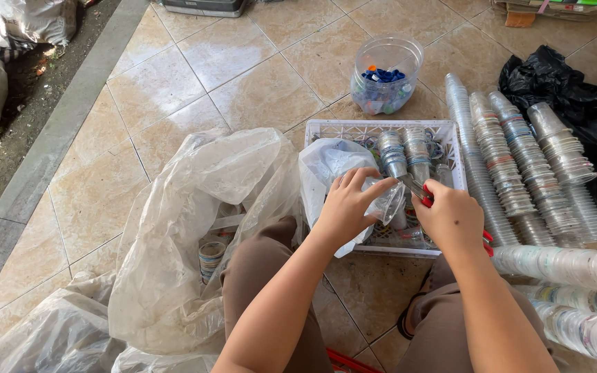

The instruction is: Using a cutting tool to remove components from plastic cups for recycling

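My left hand [348, 204] grips a clear plastic cup [390, 204] over a white plastic crate [326, 127]. My right hand [452, 217] holds a red-handled cutting tool [423, 196] whose metal tip touches the cup's rim. Inside the crate lie stacked clear cups [403, 156] and a white plastic bag [327, 166]. My knees in brown trousers frame the crate's near side.
Long stacks of nested clear cups [513, 166] lie right of the crate, more at the lower right [575, 269]. A clear jar with blue caps [385, 76] stands behind. A large clear bag [195, 228] holding cups sits left. Black bags [589, 110] lie far right.
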